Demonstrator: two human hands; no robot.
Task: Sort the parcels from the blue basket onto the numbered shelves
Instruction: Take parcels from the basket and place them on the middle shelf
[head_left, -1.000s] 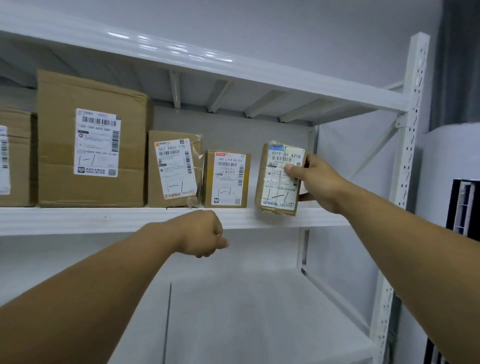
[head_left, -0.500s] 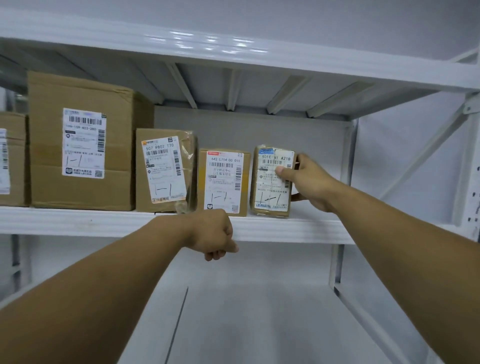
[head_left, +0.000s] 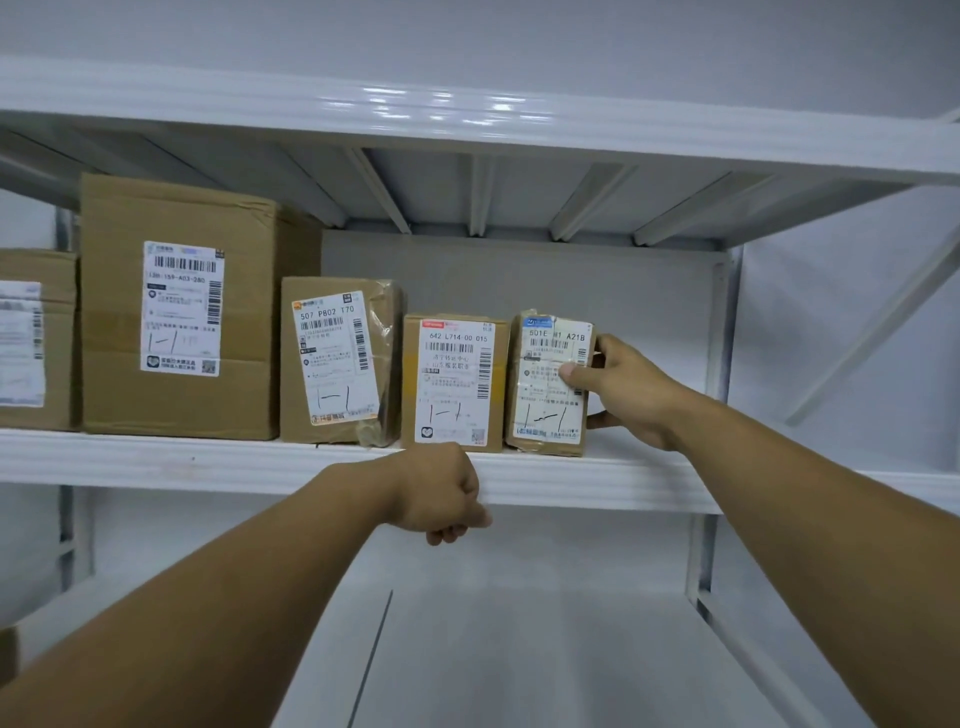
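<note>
**Small parcel going in at right end of row**

Row on the shelf (head_left: 208, 460), left to right: cut-off box (head_left: 31, 338), big box (head_left: 176, 312), 507 parcel (head_left: 337, 358), 642 parcel (head_left: 454, 382). All stand upright with labels out, presumably so the codes read from the aisle.

Left hand (head_left: 441, 493) is a closed fist holding nothing, in front of the shelf lip. Can't tell if it touches.

The 501E parcel (head_left: 550, 384) stands on the shelf just beside the 642 parcel, label out. Right hand (head_left: 623, 389) grips it, thumb on the label and fingers round the right side. Looks like squaring it up before letting go.

Blue basket not in view.
</note>
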